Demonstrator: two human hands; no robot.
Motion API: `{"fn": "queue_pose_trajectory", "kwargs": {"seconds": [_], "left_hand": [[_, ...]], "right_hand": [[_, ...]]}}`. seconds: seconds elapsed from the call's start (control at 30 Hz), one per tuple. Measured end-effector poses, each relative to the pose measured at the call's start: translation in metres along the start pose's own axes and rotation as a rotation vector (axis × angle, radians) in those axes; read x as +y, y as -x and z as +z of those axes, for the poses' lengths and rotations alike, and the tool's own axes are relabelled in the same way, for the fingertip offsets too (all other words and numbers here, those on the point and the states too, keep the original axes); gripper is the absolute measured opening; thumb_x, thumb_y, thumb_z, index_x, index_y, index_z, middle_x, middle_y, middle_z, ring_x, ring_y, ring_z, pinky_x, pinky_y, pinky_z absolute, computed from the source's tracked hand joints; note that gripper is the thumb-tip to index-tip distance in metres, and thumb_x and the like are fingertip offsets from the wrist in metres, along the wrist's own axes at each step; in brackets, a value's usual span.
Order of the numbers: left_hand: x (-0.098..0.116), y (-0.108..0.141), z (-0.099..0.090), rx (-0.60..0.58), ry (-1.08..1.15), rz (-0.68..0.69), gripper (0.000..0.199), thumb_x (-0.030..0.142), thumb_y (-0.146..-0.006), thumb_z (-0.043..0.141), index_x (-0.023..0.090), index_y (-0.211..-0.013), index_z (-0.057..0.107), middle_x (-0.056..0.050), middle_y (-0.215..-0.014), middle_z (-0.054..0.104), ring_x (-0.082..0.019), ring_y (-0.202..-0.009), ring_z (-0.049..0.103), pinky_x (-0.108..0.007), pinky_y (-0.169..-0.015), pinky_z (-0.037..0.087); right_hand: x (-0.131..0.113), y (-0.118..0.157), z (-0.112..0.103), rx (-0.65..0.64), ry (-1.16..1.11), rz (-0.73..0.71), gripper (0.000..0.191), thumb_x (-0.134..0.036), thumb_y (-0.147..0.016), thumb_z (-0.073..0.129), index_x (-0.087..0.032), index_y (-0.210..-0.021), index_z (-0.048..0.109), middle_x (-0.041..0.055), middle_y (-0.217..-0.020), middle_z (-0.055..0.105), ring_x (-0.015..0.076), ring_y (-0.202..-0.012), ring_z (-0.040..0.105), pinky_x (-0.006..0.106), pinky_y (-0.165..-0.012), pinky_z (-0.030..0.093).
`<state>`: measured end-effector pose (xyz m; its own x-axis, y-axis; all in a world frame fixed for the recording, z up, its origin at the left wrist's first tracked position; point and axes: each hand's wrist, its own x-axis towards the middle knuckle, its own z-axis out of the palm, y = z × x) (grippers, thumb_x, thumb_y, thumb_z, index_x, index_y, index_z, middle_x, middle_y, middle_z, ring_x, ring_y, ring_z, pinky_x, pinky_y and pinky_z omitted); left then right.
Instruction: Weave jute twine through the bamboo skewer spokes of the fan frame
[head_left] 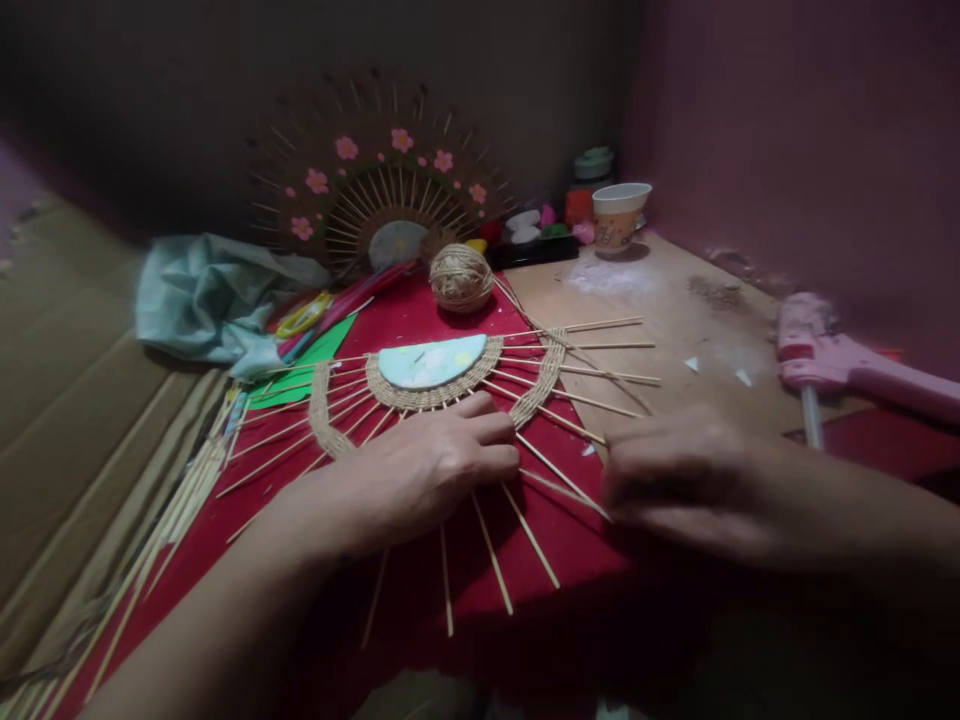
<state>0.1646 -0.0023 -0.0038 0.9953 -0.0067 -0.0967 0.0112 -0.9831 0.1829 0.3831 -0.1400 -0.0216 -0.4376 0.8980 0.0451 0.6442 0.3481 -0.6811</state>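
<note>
Head view: the half-round stick fan frame (430, 400) lies at the centre of the frame on red cloth (405, 310), its pale blue half-disc (433, 362) towards the top. The left hand (420, 465) rests over the lower spokes, fingers (496, 430) curled and bunched, probably steadying them against a pull; their exact grip is hidden. At right, the blurred right hand (675, 485) has its fingers drawn in, seemingly closed on the twine (559, 487), held out sideways perhaps for tension. The twine ball (460, 278) sits above the frame, where its strand can feed rightward across the spokes.
</note>
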Motion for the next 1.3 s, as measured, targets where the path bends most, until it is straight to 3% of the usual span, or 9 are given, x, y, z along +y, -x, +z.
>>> {"fn": "queue_pose_trajectory", "kwargs": {"seconds": [0.23, 0.47, 0.67, 0.83, 0.93, 1.13, 1.3], "left_hand": [[0.002, 0.001, -0.003, -0.013, 0.030, -0.013, 0.024, 0.009, -0.092, 0.039, 0.016, -0.082, 0.060, -0.005, -0.088, 0.056, -0.016, -0.081, 0.044, -0.032, -0.072, 0.038], [0.001, 0.003, -0.004, 0.006, 0.067, -0.018, 0.025, 0.008, -0.091, 0.040, 0.018, -0.085, 0.062, -0.004, -0.085, 0.057, -0.017, -0.081, 0.046, -0.031, -0.073, 0.038], [-0.001, 0.004, -0.001, 0.001, 0.073, -0.017, 0.026, 0.007, -0.090, 0.040, 0.017, -0.085, 0.062, -0.005, -0.086, 0.057, -0.016, -0.081, 0.047, -0.030, -0.073, 0.038], [0.003, -0.005, 0.001, 0.119, 0.133, -0.043, 0.024, 0.018, -0.095, 0.039, 0.017, -0.091, 0.063, -0.004, -0.088, 0.057, -0.014, -0.081, 0.049, -0.026, -0.071, 0.040], [0.008, -0.017, 0.004, 0.171, 0.017, -0.046, 0.025, 0.019, -0.095, 0.039, 0.016, -0.095, 0.063, -0.005, -0.091, 0.056, -0.014, -0.081, 0.050, -0.026, -0.069, 0.040], [0.015, -0.034, 0.013, 0.066, -0.313, 0.181, 0.020, 0.017, -0.094, 0.039, 0.013, -0.087, 0.058, -0.007, -0.088, 0.057, -0.019, -0.080, 0.047, -0.032, -0.072, 0.041], [0.018, -0.034, 0.024, 0.140, -0.401, 0.137, 0.024, 0.015, -0.094, 0.033, 0.014, -0.084, 0.055, -0.006, -0.081, 0.054, -0.021, -0.078, 0.045, -0.034, -0.071, 0.041]], "right_hand": [[0.004, 0.009, 0.015, -0.075, 0.119, -0.060, 0.019, -0.011, -0.088, 0.044, -0.016, -0.070, 0.048, 0.0028, -0.079, 0.049, 0.0106, -0.067, 0.043, 0.024, -0.058, 0.030], [0.002, 0.010, 0.016, -0.033, 0.234, -0.097, 0.015, -0.006, -0.080, 0.046, -0.017, -0.069, 0.046, 0.0029, -0.077, 0.047, 0.0114, -0.065, 0.039, 0.026, -0.055, 0.025], [0.004, 0.012, 0.016, 0.011, 0.231, -0.102, 0.017, -0.007, -0.084, 0.045, -0.016, -0.070, 0.050, 0.0034, -0.078, 0.048, 0.0115, -0.066, 0.040, 0.026, -0.056, 0.026], [0.005, 0.011, 0.018, 0.042, 0.205, -0.123, 0.017, -0.007, -0.083, 0.045, -0.015, -0.071, 0.052, 0.0037, -0.077, 0.048, 0.0114, -0.065, 0.040, 0.026, -0.057, 0.027], [0.006, 0.011, 0.019, 0.070, 0.190, -0.131, 0.015, -0.006, -0.081, 0.046, -0.015, -0.072, 0.053, 0.0035, -0.077, 0.048, 0.0112, -0.064, 0.039, 0.026, -0.055, 0.026], [0.007, 0.011, 0.021, 0.105, 0.206, -0.136, 0.016, -0.007, -0.083, 0.045, -0.015, -0.073, 0.054, 0.0037, -0.077, 0.049, 0.0115, -0.065, 0.039, 0.026, -0.055, 0.027], [0.003, 0.010, 0.016, 0.063, 0.240, -0.136, 0.018, -0.006, -0.083, 0.045, -0.015, -0.069, 0.053, 0.0034, -0.076, 0.049, 0.0112, -0.065, 0.039, 0.026, -0.056, 0.027]]}}
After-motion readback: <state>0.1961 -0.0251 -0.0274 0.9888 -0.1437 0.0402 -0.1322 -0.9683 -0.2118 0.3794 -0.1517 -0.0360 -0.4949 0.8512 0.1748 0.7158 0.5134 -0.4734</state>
